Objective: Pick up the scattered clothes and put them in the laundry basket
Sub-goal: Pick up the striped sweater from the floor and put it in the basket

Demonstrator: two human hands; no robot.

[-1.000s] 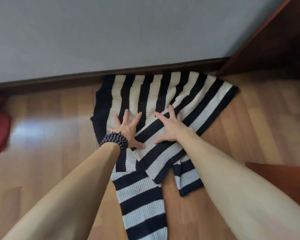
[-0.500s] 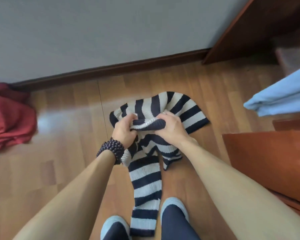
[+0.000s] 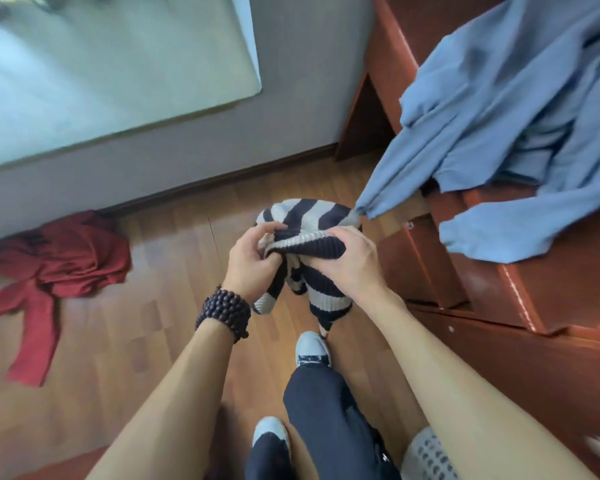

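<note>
two hands on one garment rn: the left hand (image 3: 253, 258) and right hand (image 3: 349, 263) are both clenched into the striped sweater (image 3: 309, 216), which is bunched up and held off the wood floor (image 3: 146, 341), w/ its loose ends hanging down btwn the wrists. left fingers pinch the ribbed edge from the left side, right fingers curl over the dark fold on the other side, hands nearly touching each other. beaded bracelet (image 3: 224, 315) sits on the left wrist.

other clothes around: a red garment (image 3: 54, 268) lies crumpled on the floor to the left, near the baseboard (image 3: 222, 178), well apart from the hands. a light blue garment (image 3: 513, 112) is draped over the reddish-brown wooden furniture (image 3: 551, 299) on the right, one sleeve end dangling down just beside the top of the sweater; can't tell if they touch.

below the hands you see dark trousers (image 3: 326, 424) and two light shoes (image 3: 312, 348) on the floor. at the bottom edge, by the right forearm, there's a whitish thing w/ holes (image 3: 426, 455), prob the laundry basket but mostly cut off so can't say for sure. pale panel (image 3: 101, 64) on the grey wall up top, blurry.
</note>
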